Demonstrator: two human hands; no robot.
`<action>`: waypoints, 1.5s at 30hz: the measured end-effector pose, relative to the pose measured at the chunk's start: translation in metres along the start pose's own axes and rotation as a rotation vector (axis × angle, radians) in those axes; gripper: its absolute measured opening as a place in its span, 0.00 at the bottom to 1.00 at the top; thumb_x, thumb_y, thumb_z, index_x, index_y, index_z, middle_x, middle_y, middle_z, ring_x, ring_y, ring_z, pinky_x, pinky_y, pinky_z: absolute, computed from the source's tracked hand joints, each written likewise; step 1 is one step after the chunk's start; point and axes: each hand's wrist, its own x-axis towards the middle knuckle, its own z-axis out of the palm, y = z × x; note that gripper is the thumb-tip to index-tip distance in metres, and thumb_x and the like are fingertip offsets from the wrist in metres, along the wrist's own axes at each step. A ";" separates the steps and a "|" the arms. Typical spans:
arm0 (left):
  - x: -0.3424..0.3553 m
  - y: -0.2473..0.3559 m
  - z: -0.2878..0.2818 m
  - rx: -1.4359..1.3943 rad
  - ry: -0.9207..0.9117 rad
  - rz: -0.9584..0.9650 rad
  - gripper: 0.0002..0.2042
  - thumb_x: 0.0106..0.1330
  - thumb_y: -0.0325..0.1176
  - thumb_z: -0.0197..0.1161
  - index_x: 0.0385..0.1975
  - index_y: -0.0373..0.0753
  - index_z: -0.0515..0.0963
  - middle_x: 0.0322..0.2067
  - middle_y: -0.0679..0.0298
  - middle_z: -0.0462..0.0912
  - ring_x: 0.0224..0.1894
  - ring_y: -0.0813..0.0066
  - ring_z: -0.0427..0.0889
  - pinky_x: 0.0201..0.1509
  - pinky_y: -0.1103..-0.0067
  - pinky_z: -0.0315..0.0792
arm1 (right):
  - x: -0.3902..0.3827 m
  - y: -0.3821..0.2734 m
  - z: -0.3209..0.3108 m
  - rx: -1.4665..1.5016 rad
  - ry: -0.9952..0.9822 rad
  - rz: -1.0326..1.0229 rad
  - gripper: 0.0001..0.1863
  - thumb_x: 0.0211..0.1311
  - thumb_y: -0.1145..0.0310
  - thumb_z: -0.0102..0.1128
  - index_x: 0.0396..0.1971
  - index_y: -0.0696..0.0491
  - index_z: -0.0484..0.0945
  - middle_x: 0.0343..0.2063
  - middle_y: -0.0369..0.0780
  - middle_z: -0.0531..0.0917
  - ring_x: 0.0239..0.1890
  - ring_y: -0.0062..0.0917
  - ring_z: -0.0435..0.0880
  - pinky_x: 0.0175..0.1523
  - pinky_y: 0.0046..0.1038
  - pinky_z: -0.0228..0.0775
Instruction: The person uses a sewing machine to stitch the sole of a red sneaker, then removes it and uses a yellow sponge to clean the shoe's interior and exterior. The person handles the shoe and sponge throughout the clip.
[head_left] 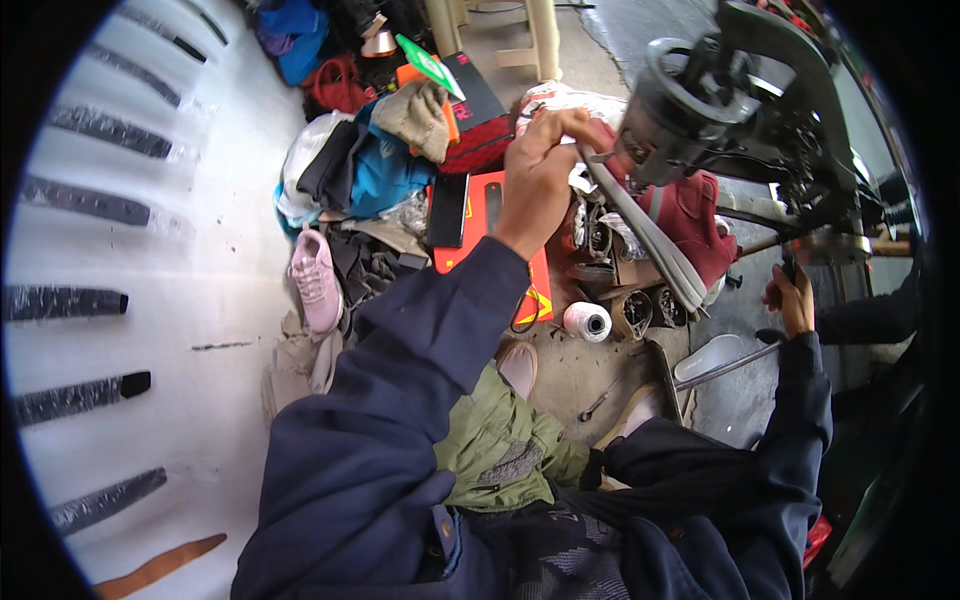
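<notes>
My left hand [539, 175] is raised beside the cylindrical head of a grey metal stitching machine [660, 100], its fingers pinched on the upper end of a long grey strip [650, 240]. The strip slants down to the right over small containers of metal parts [632, 312]. At the machine's right side, my right hand [792, 300] is closed on a dark handle below a round metal wheel [830, 250]. Maroon fabric [690, 215] lies behind the strip. A white thread spool [587, 321] is on the floor below.
Bags and clothes [360, 170] are piled at upper left beside a red box [462, 255] with a black phone-like slab on it. A pink shoe [315, 285] stands near a white slotted panel [120, 250]. A wooden stool [545, 50] is behind; a metal rod [730, 365] crosses low right.
</notes>
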 end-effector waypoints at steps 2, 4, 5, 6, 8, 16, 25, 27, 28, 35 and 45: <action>0.006 -0.006 -0.002 -0.066 -0.030 -0.163 0.14 0.65 0.32 0.53 0.48 0.38 0.79 0.47 0.69 0.79 0.51 0.80 0.74 0.56 0.81 0.67 | -0.007 -0.010 0.002 0.002 -0.011 -0.054 0.14 0.69 0.59 0.59 0.39 0.56 0.74 0.20 0.35 0.78 0.20 0.20 0.79 0.25 0.22 0.67; 0.006 -0.014 -0.003 -0.003 -0.014 -0.337 0.19 0.68 0.41 0.57 0.56 0.43 0.74 0.46 0.71 0.78 0.50 0.83 0.74 0.49 0.80 0.67 | -0.015 -0.023 -0.004 0.009 -0.007 -0.153 0.12 0.67 0.61 0.60 0.35 0.56 0.76 0.21 0.35 0.78 0.21 0.19 0.78 0.27 0.21 0.66; 0.005 -0.019 -0.002 -0.006 0.005 -0.368 0.20 0.68 0.44 0.58 0.57 0.45 0.73 0.46 0.71 0.78 0.49 0.83 0.74 0.47 0.80 0.66 | -0.018 -0.030 -0.011 0.007 0.011 -0.226 0.12 0.67 0.62 0.61 0.38 0.56 0.78 0.21 0.34 0.78 0.21 0.18 0.77 0.28 0.21 0.65; 0.006 -0.025 -0.001 -0.027 -0.025 -0.418 0.19 0.69 0.47 0.58 0.55 0.47 0.71 0.45 0.72 0.78 0.48 0.83 0.74 0.45 0.80 0.69 | -0.020 -0.037 -0.022 -0.022 0.107 -0.244 0.12 0.67 0.62 0.61 0.41 0.57 0.79 0.22 0.33 0.78 0.22 0.17 0.76 0.29 0.20 0.65; 0.003 -0.034 -0.001 -0.183 -0.034 -0.458 0.16 0.68 0.42 0.61 0.51 0.47 0.69 0.44 0.68 0.80 0.42 0.82 0.79 0.35 0.79 0.76 | -0.017 -0.048 -0.055 -0.025 0.238 -0.289 0.13 0.67 0.63 0.61 0.45 0.56 0.80 0.23 0.32 0.78 0.24 0.16 0.76 0.29 0.20 0.65; -0.001 -0.048 0.001 -0.232 0.071 -0.426 0.17 0.64 0.33 0.61 0.51 0.44 0.66 0.36 0.64 0.80 0.34 0.77 0.80 0.39 0.76 0.76 | 0.050 0.024 -0.157 -0.014 0.522 -0.199 0.04 0.69 0.67 0.56 0.39 0.49 0.77 0.21 0.33 0.79 0.20 0.19 0.78 0.22 0.19 0.61; -0.001 -0.038 0.003 -0.199 0.059 -0.388 0.12 0.64 0.32 0.59 0.46 0.41 0.75 0.39 0.66 0.78 0.36 0.79 0.76 0.41 0.80 0.71 | 0.015 0.027 -0.032 -0.029 -0.008 0.042 0.14 0.69 0.57 0.61 0.36 0.53 0.74 0.20 0.37 0.80 0.18 0.24 0.82 0.22 0.24 0.69; -0.001 -0.035 0.003 -0.174 0.056 -0.399 0.12 0.64 0.32 0.59 0.46 0.40 0.74 0.39 0.66 0.77 0.37 0.79 0.75 0.41 0.80 0.70 | -0.004 -0.009 -0.025 -0.114 -0.020 -0.134 0.14 0.68 0.57 0.62 0.36 0.53 0.76 0.20 0.36 0.80 0.20 0.22 0.81 0.25 0.22 0.67; -0.001 -0.034 0.004 -0.159 0.052 -0.405 0.12 0.64 0.32 0.59 0.46 0.40 0.74 0.39 0.66 0.77 0.37 0.79 0.75 0.42 0.80 0.70 | -0.013 -0.029 -0.036 -0.136 0.075 -0.194 0.14 0.69 0.58 0.61 0.34 0.55 0.77 0.21 0.36 0.80 0.20 0.20 0.80 0.25 0.21 0.67; -0.001 -0.029 0.006 -0.167 0.070 -0.361 0.12 0.59 0.32 0.60 0.41 0.39 0.75 0.36 0.66 0.73 0.38 0.77 0.71 0.47 0.78 0.69 | 0.021 -0.021 -0.127 -0.080 0.586 -0.281 0.05 0.68 0.68 0.57 0.36 0.53 0.77 0.21 0.34 0.79 0.21 0.17 0.77 0.25 0.18 0.64; 0.000 -0.032 0.004 -0.060 0.024 -0.257 0.10 0.64 0.30 0.56 0.44 0.38 0.73 0.40 0.65 0.76 0.43 0.80 0.74 0.52 0.81 0.69 | -0.001 0.002 -0.028 -0.085 0.010 -0.025 0.11 0.70 0.61 0.59 0.36 0.54 0.76 0.20 0.37 0.80 0.18 0.21 0.80 0.23 0.22 0.69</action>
